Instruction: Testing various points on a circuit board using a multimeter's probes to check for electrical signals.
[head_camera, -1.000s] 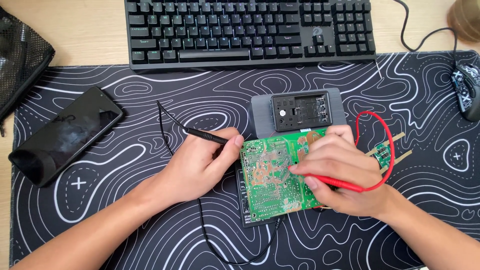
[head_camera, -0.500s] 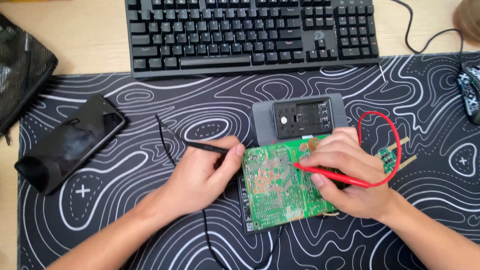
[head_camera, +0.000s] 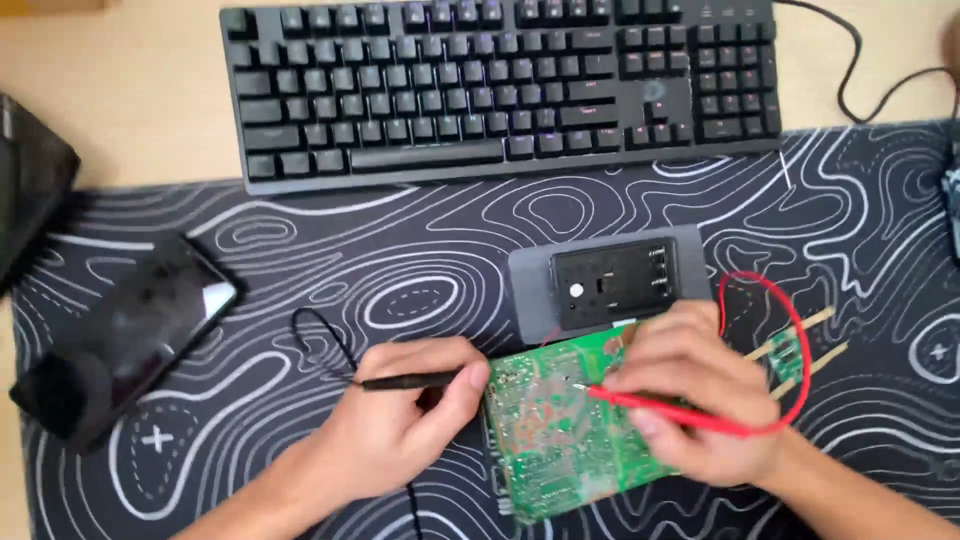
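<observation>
Count: one green circuit board (head_camera: 560, 440), two probes, one keyboard (head_camera: 500, 85), one phone (head_camera: 150, 330), one grey meter (head_camera: 610, 285).
Left hand (head_camera: 400, 430): grip closed on black probe (head_camera: 405, 381), just left of board.
Right hand (head_camera: 690, 400): grip pinching red probe (head_camera: 680, 415), tip touching board.
Board: on patterned mat (head_camera: 400, 250), just below meter.

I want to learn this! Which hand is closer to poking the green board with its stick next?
Probably the right hand: its red probe already has its tip on the green circuit board. The left hand holds the black probe just off the board's left edge.
</observation>
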